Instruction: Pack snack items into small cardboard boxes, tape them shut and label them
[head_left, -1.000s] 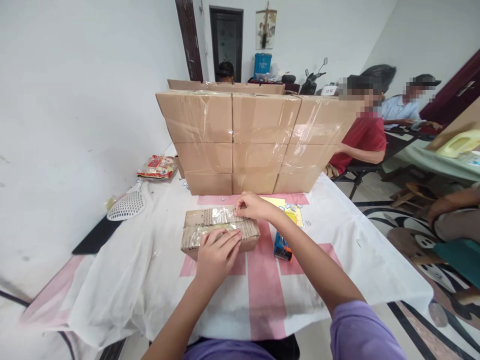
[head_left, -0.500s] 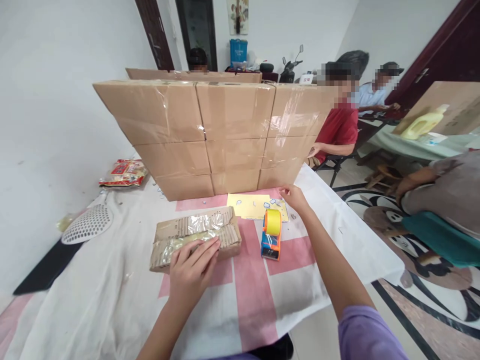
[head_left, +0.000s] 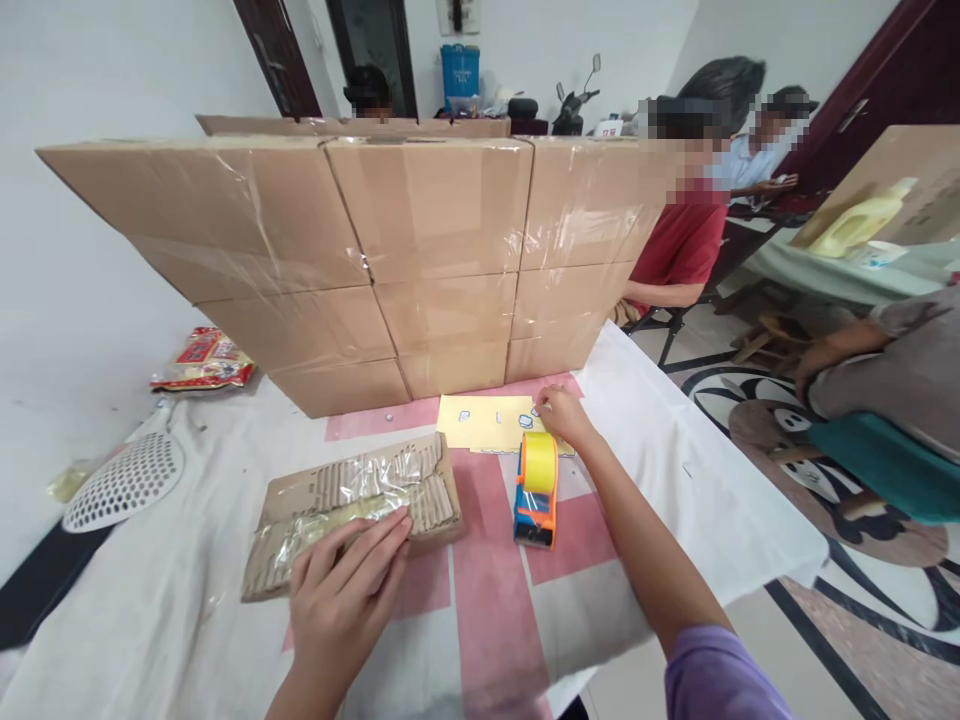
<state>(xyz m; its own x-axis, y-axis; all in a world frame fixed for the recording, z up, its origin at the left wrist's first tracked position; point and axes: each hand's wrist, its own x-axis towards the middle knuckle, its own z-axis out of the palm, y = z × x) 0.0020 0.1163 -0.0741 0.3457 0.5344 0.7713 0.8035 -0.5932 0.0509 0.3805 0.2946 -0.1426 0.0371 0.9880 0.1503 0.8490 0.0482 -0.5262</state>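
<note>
My left hand (head_left: 349,580) rests with its fingers laid out on a small cardboard box (head_left: 292,500), whose top shows corrugated strips under clear tape. My right hand (head_left: 564,415) has thumb and fingers pinched together over the right part of a yellow sheet (head_left: 480,425); whatever is in the pinch is too small to make out. Small blue-outlined white bits lie on that sheet. Just in front of it stands an orange and blue tape dispenser (head_left: 535,500) carrying a yellow roll.
A tall wall of taped cardboard boxes (head_left: 442,230) stands across the table's back. At left lie a red snack bag (head_left: 206,358) and a white perforated scoop-like thing (head_left: 127,480). A person in red (head_left: 690,240) sits beyond the boxes; others sit farther right.
My right hand has moved left, from beside the yellow sheet's far corner to over its bits. My left hand stays on the box. The whole view has shifted somewhat.
</note>
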